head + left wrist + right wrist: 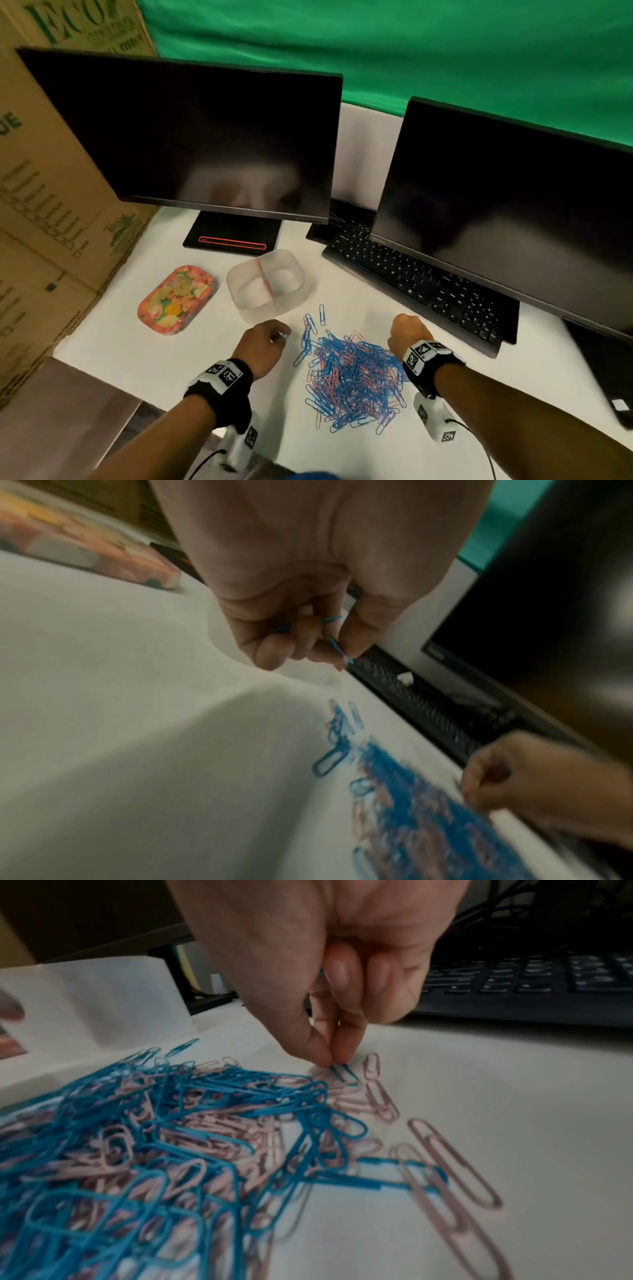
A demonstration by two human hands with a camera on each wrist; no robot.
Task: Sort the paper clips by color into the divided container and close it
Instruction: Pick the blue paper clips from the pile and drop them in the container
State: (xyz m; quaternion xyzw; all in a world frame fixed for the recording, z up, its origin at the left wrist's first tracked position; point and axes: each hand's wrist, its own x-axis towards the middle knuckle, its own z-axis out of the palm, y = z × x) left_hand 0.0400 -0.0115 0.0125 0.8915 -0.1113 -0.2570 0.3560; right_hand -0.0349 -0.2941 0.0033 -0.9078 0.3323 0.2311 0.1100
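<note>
A heap of blue and pink paper clips [352, 373] lies on the white table in front of me. Behind it stands the translucent divided container [297, 274], open, with a pink divider; I see nothing in either half. Its floral lid [176, 299] lies to the left. My left hand [279, 337] hovers left of the heap, fingers curled round a few blue clips [337, 645]. At the heap's far right edge my right hand [334, 1060] pinches a blue clip [344, 1073] between thumb and forefinger, with the clip still touching the table.
Two dark monitors [205, 144] stand behind, and a black keyboard [421, 284] lies close to the right hand. Cardboard boxes [41, 205] wall off the left side. A few stray clips [315, 325] lie between heap and container.
</note>
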